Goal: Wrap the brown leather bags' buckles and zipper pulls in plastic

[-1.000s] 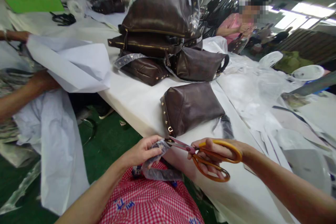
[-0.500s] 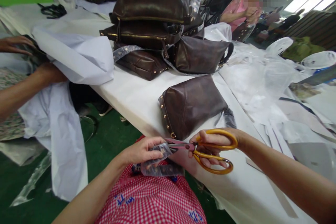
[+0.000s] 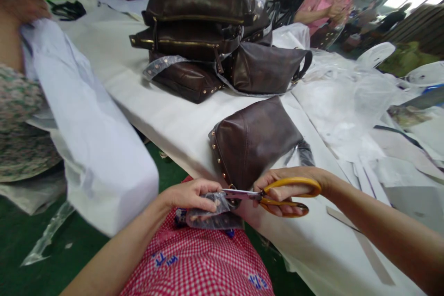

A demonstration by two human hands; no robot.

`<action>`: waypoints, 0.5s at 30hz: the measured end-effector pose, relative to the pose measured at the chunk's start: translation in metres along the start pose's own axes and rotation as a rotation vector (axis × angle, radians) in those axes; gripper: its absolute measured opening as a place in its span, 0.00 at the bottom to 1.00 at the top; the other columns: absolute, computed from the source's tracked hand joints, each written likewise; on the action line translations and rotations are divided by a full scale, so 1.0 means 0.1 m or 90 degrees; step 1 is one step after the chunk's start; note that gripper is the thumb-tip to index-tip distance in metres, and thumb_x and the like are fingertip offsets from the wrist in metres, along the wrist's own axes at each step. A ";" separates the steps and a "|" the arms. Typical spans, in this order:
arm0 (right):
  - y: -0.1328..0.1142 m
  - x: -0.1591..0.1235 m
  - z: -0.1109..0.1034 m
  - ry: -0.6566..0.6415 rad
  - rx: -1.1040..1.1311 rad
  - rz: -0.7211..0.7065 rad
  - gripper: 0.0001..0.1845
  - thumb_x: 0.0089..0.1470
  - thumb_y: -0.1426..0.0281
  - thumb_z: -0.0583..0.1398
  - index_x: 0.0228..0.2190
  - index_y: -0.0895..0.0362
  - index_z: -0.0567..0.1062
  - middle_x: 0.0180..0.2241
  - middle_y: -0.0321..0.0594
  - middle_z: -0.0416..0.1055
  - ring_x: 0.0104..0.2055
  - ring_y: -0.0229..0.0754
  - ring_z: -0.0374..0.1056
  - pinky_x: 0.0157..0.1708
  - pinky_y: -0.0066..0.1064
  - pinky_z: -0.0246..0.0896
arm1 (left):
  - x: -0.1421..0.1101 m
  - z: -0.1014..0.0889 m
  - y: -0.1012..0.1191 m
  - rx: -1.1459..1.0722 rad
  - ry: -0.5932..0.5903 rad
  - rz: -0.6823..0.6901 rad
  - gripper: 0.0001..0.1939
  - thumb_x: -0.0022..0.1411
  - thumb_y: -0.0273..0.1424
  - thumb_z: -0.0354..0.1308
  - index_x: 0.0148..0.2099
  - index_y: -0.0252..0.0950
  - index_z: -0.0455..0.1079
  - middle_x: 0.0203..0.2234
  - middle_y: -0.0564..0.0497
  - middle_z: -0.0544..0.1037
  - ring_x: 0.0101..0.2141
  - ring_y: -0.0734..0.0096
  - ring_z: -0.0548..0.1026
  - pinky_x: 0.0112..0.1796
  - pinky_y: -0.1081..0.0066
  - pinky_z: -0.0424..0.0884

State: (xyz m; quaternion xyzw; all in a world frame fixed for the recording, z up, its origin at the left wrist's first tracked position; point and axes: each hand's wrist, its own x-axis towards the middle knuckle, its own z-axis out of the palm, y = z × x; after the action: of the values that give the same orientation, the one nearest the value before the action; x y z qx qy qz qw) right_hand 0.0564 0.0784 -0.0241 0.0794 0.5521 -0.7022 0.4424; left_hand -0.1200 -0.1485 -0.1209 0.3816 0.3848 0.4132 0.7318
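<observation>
My left hand (image 3: 194,194) pinches a studded bag strap (image 3: 217,221) wrapped in clear plastic, held above my lap. In my right hand (image 3: 277,178) is a pair of scissors (image 3: 245,194) with yellow-orange handles. Its blades lie almost closed at the plastic beside my left fingertips; whether they cut into it cannot be made out. Just beyond the blades, a dark brown leather handbag (image 3: 258,138) lies on its side on the white-covered table, gold studs along its edge. The strap appears to run up to this bag, though the join is partly hidden.
More brown handbags (image 3: 197,39) are piled further back. Clear plastic sheets and bags (image 3: 350,106) cover the right side. At left, a co-worker's hand (image 3: 24,2) holds a large white bag (image 3: 93,138) beside the table edge. Another person (image 3: 317,7) stands at the back right.
The scissor blades have gone from open to nearly closed, and the handles have drawn together. At left, the co-worker has raised a hand, and the white bag now hangs closer to me.
</observation>
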 end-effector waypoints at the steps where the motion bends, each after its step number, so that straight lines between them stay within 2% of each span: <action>1: 0.02 0.01 0.00 0.006 0.000 0.000 0.28 0.49 0.48 0.63 0.34 0.62 0.71 0.23 0.33 0.66 0.16 0.28 0.58 0.13 0.19 0.57 | 0.00 0.00 0.00 0.000 0.002 0.002 0.19 0.53 0.39 0.66 0.44 0.34 0.70 0.25 0.56 0.72 0.20 0.82 0.66 0.20 0.81 0.64; 4: 0.11 0.05 0.01 0.052 -0.009 0.016 0.28 0.44 0.48 0.67 0.34 0.60 0.71 0.23 0.31 0.66 0.15 0.27 0.57 0.11 0.18 0.54 | 0.01 -0.03 -0.02 0.006 -0.002 0.008 0.20 0.52 0.41 0.67 0.43 0.34 0.70 0.25 0.55 0.71 0.21 0.80 0.67 0.20 0.81 0.63; 10: 0.15 0.13 0.07 0.167 -0.151 0.088 0.30 0.34 0.53 0.72 0.36 0.58 0.74 0.16 0.23 0.61 0.11 0.25 0.49 0.08 0.16 0.44 | 0.03 -0.09 -0.06 0.012 -0.008 0.012 0.22 0.49 0.43 0.68 0.41 0.35 0.71 0.28 0.55 0.72 0.25 0.80 0.67 0.25 0.80 0.65; 13: 0.12 0.16 0.11 0.193 -0.194 0.098 0.31 0.34 0.53 0.72 0.38 0.58 0.76 0.15 0.23 0.61 0.11 0.26 0.50 0.09 0.17 0.44 | 0.03 -0.09 -0.05 0.014 -0.010 0.021 0.22 0.49 0.43 0.69 0.41 0.35 0.71 0.28 0.55 0.72 0.26 0.80 0.67 0.25 0.80 0.64; 15: 0.12 0.18 0.14 0.203 -0.226 0.069 0.29 0.36 0.54 0.71 0.38 0.58 0.77 0.16 0.24 0.61 0.14 0.27 0.51 0.12 0.18 0.46 | 0.02 -0.10 -0.05 0.028 -0.014 0.010 0.22 0.49 0.44 0.68 0.41 0.35 0.71 0.27 0.56 0.71 0.26 0.80 0.66 0.24 0.80 0.63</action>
State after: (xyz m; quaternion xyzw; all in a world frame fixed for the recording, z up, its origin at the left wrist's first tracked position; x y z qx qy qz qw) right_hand 0.0594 0.0574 -0.0381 0.1398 0.7244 -0.5483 0.3938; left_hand -0.1261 -0.1460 -0.1300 0.4053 0.3830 0.4064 0.7238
